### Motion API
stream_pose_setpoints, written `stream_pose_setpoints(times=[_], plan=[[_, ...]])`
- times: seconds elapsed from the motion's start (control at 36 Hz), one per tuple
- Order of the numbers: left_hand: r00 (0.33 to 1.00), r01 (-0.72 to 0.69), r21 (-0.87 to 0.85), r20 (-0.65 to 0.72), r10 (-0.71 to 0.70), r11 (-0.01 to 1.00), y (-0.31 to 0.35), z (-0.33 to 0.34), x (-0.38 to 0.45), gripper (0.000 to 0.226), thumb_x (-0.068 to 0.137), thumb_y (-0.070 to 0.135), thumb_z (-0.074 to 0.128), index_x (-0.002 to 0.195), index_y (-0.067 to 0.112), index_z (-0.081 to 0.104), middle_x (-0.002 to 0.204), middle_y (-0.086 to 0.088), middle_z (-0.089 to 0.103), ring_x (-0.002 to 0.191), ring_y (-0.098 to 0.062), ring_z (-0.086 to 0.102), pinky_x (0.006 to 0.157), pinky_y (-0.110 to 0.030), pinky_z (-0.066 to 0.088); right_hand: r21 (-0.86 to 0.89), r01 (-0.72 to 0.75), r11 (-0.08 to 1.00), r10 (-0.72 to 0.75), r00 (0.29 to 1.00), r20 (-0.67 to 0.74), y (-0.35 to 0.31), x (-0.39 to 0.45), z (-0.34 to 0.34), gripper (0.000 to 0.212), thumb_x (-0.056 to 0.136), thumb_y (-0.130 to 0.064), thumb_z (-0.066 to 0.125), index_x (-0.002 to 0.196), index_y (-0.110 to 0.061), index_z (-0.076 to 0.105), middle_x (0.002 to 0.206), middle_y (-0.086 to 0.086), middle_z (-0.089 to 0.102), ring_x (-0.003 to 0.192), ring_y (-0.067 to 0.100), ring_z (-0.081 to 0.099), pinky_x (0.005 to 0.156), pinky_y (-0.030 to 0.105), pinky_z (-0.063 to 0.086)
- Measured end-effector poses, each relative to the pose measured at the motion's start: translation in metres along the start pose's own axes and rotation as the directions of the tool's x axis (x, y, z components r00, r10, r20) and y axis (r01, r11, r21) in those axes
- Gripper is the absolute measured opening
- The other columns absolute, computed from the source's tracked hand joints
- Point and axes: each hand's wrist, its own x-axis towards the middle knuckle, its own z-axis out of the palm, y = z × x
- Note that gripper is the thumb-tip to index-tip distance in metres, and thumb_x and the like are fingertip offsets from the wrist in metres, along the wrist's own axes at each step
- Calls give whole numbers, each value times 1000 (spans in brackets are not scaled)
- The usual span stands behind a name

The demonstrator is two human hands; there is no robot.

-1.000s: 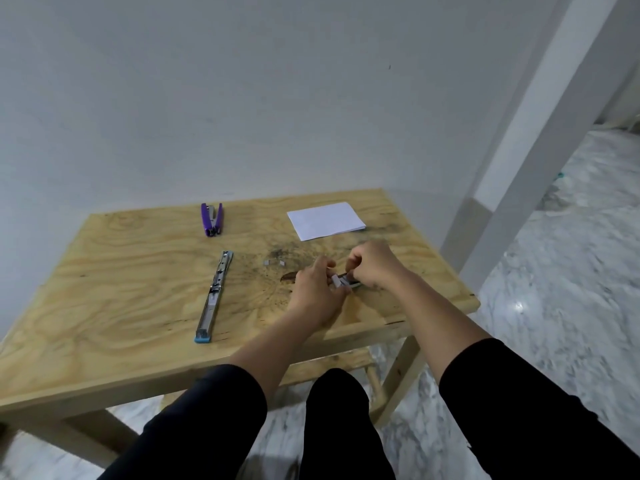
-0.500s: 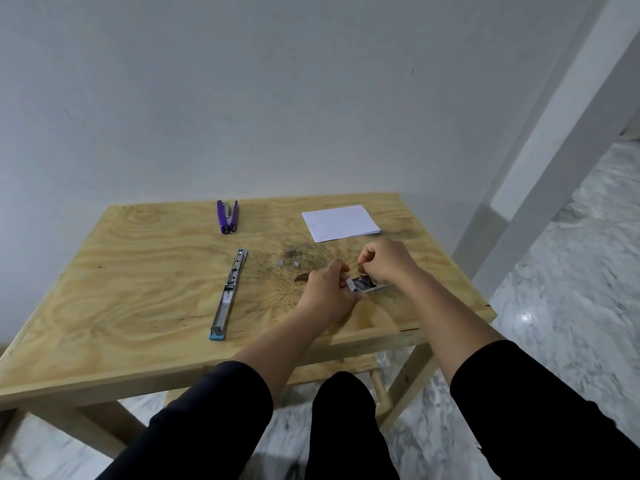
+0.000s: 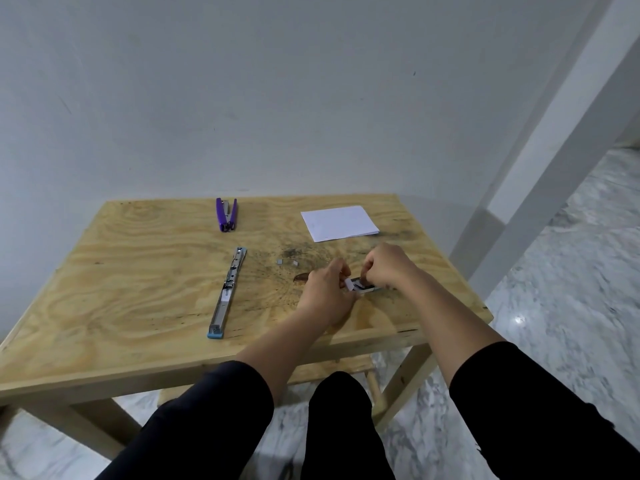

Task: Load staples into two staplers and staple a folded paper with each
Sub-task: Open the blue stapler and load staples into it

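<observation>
Item 1: small staple box [image 3: 363,286], white and grey with a dark inner face, lying on the wooden table [image 3: 138,289] near its right front edge. An end flap stands open toward the left. Any printing on it is too small and blurred to read.

Item 2: left hand [image 3: 327,292], fingers curled, thumb and forefinger pinching the white flap at the left end of the box.

Item 3: right hand [image 3: 388,268], fingers curled down over the right part of the box, gripping it from above. Whether a staple strip is between the fingertips cannot be told.

Item 4: long stapler [image 3: 227,292], silver metal with light blue ends, opened out flat in one line, lying left of centre, its length running front to back. Well apart from both hands. No legible marking.

Item 5: purple stapler [image 3: 226,214], small, its two arms spread in a narrow V, metal channel visible between them; near the far edge of the table, beyond the long stapler. No brand can be read.

Item 6: folded paper [image 3: 339,223], white, blank on the visible face, flat at the far right of the table, beyond the right hand.

Item 7: two small grey staple pieces [image 3: 287,262], loose on the table, just left of the hands.
</observation>
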Motion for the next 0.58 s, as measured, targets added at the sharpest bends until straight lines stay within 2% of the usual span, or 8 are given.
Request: stream_pose_setpoints(times=[0.14,0.22,0.25,0.31,0.36,0.42,0.5,0.58], plan=[[1000,4,-11,-11,-4,1000,0,0,0,31,80,26,68,105,17,51,94,1,58,93,-17,47,72,-25,39,101,-10,995,11,1000,-11,3,-2,0,34,79,1,48,109,10,61,117,26,61,64,18,38,55,28,31],[1000,8,-33,17,-7,999,0,-2,-1,41,76,30,73,108,16,52,98,0,61,96,-16,53,79,-25,46,225,-34,974,47,998,-50,6,0,-3,27,80,-10,58,93,12,65,95,28,67,66,20,47,55,28,38],[999,11,-43,30,-9,999,0,-3,-1,45,74,32,75,110,16,53,99,0,61,96,-15,54,81,-25,46,267,-36,963,55,996,-65,7,1,-5,23,80,-13,62,82,9,64,86,25,66,66,23,52,56,28,43],[999,15,-57,36,-13,998,0,-8,-1,51,71,37,76,112,16,53,99,1,60,96,-15,55,82,-26,47,392,-26,919,58,996,-71,5,4,-8,15,82,-14,65,72,-6,57,88,22,70,71,29,68,65,32,55],[1000,14,-50,-6,-14,999,-2,-17,0,50,73,43,73,111,15,55,99,1,60,94,-16,57,80,-28,46,490,-48,870,68,997,-23,1,7,-11,17,83,-7,63,67,-8,57,87,19,72,63,20,70,61,29,56],[998,15,-33,-61,-17,999,-8,-30,3,49,76,47,70,108,13,56,96,1,61,91,-17,57,77,-28,45,414,-81,907,69,997,43,-5,9,-12,19,82,-5,59,63,-7,60,70,10,71,51,12,63,55,22,54],[998,35,-17,-54,-36,999,-21,-46,4,46,78,46,69,107,13,56,97,-2,65,91,-16,59,82,-28,48,273,-118,955,87,989,124,-13,9,-13,27,80,-6,58,53,-8,55,34,-4,56,31,5,53,37,10,42],[999,39,5,2,-39,999,-30,-53,2,40,79,44,68,104,15,57,98,0,66,90,-13,59,82,-26,49,229,-131,965,95,982,160,-13,11,-9,23,79,-2,57,56,-6,54,39,2,59,36,10,58,44,19,50]])
